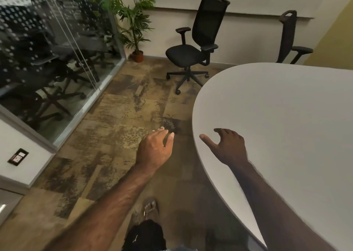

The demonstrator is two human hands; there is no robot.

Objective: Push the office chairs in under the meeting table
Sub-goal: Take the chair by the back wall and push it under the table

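room: small meeting room, patterned brown carpet point(122, 117), glass wall point(57, 50) on the left showing more chairs beyond it, pale back wall.

table point(286, 126): big, white, rounded edge, top bare as far as seen. fills the right side.

chair point(193, 46): black mesh back, armrests, castors. stands well apart from the table near the back wall, turned partly away, seat facing left. not pushed in. the back sits on the side nearer the wall, so it likely has to be swung round before it rolls under.

second chair point(292, 38): beyond the table's far edge, mostly hidden by the top; only back and one armrest show. can't tell how close its seat is to the table.

plant point(133, 25): potted, in the corner by the glass, left of the chair and clear of its path to the table.

left hand point(154, 147): out over the carpet, fingers loosely spread and curled, holding nothing.

right hand point(227, 145): over the table's near edge, thumb out, fingers wide, empty; touching the top or just above it, can't tell. both arms reach forward toward the chair, seemingly on approach, a sandalled foot point(150, 207) below.
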